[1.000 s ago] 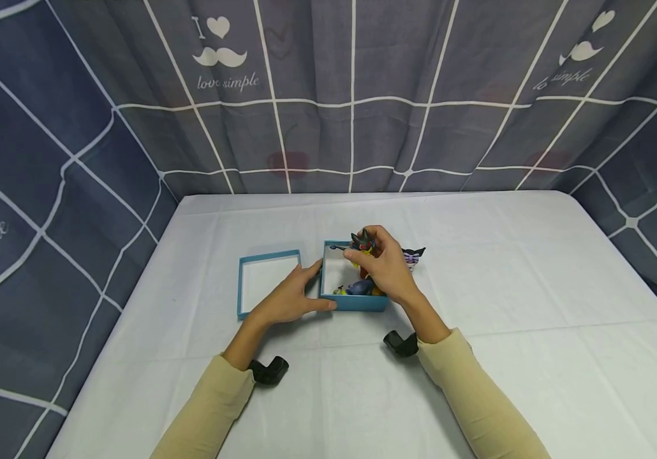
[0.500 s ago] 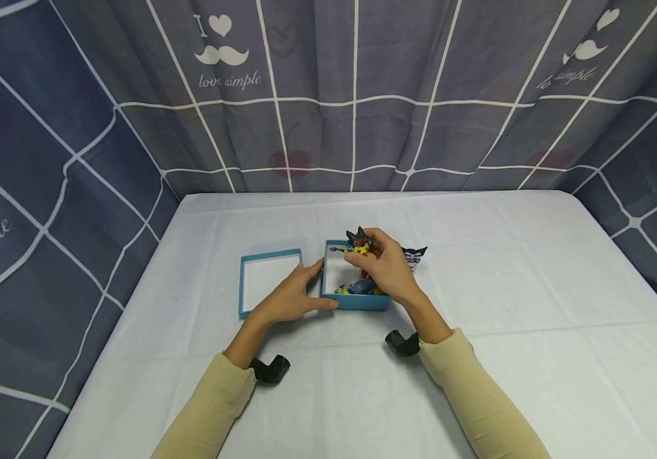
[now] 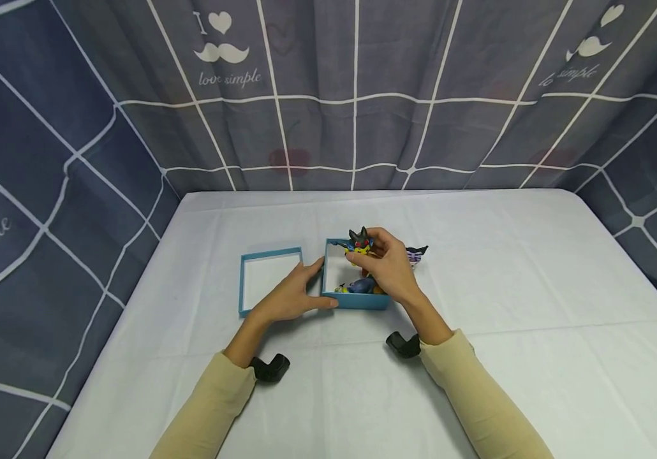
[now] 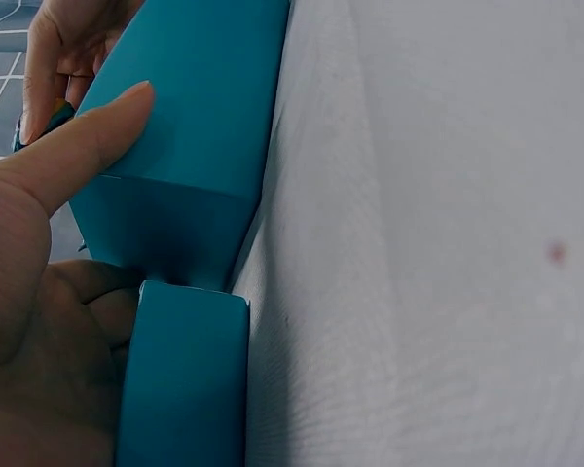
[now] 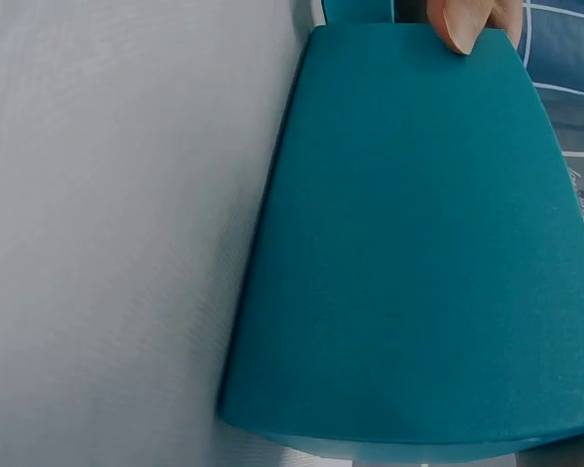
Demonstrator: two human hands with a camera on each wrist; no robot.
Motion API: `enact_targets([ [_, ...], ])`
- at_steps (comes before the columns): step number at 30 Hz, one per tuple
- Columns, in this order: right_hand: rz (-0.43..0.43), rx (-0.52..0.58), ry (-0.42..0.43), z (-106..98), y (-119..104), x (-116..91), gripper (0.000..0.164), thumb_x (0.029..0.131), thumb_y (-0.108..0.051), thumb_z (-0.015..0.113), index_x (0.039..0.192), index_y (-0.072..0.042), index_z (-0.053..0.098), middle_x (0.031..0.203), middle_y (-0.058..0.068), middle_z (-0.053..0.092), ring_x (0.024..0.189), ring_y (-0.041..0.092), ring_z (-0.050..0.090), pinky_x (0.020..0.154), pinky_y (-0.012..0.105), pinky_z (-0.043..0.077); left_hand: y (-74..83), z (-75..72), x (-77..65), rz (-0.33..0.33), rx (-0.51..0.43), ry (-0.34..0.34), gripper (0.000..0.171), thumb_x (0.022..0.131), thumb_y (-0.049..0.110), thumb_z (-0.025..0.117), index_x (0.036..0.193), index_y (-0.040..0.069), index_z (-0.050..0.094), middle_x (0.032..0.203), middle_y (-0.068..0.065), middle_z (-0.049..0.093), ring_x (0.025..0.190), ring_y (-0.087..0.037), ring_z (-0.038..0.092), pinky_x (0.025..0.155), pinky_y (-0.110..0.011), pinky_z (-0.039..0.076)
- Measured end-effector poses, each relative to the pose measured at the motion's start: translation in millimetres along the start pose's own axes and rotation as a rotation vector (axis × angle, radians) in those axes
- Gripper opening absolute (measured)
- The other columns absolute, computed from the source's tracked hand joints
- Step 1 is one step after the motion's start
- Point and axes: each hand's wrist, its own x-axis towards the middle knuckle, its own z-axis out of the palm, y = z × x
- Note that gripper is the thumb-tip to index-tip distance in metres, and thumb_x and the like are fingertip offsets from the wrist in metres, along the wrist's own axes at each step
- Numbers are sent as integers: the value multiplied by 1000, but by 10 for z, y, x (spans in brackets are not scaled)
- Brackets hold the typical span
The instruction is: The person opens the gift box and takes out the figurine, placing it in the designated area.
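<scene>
A light-blue open box (image 3: 357,301) with a white inside sits mid-table. My left hand (image 3: 288,296) holds its near left corner; in the left wrist view the thumb (image 4: 107,131) lies on the front wall, and the other fingers are partly hidden around the side. Over the box, my right hand (image 3: 390,268) pinches a small toy figure (image 3: 358,242) with a black eared hood and yellow body. Inside along the front wall lie a blue-grey toy (image 3: 361,285) and a small yellow-green one (image 3: 341,289). In the right wrist view the box's front wall (image 5: 419,243) hides the toys.
The shallow blue lid (image 3: 271,254) lies white inside up, left of the box, close to it. Just beyond the right hand is a purple-and-black toy (image 3: 416,255), partly hidden. White cloth covers the table (image 3: 506,274); checked curtains (image 3: 317,134) hang behind and at both sides.
The toy figure has turned slightly in my right hand, and more of its yellow front shows than a second ago. My left hand and the box have stayed in place.
</scene>
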Motion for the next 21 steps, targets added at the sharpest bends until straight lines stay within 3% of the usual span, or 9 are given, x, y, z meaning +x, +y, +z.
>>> enact_targets([
  [5, -12, -29, 36, 2, 4, -8, 33, 88, -7, 75, 116, 0, 60, 94, 11, 68, 66, 45, 57, 60, 46, 54, 7, 4, 6, -6, 0, -5, 102, 83, 45, 78, 157, 6, 20, 158, -14, 26, 148, -37, 3, 116, -54, 15],
  [9, -32, -46, 78, 7, -2, -24, 32, 87, -9, 77, 112, 0, 61, 91, 10, 67, 69, 41, 60, 61, 38, 54, 4, 5, 12, 6, -4, -1, 101, 83, 45, 78, 157, 5, 20, 159, -14, 25, 148, -38, 3, 115, -55, 15],
  [18, -61, -46, 73, 17, -82, -122, 29, 87, -6, 75, 110, 1, 59, 87, 12, 65, 68, 50, 59, 64, 35, 54, 0, 11, 2, 19, -11, 3, 100, 83, 42, 78, 156, 3, 22, 157, -17, 28, 147, -40, 5, 115, -56, 14],
  [21, -77, -52, 90, 17, -159, -148, 29, 87, 1, 73, 111, 4, 58, 87, 12, 65, 70, 36, 64, 71, 31, 55, -8, 8, 5, 22, -9, 10, 100, 83, 42, 79, 156, 2, 22, 157, -17, 28, 147, -41, 5, 116, -56, 14],
])
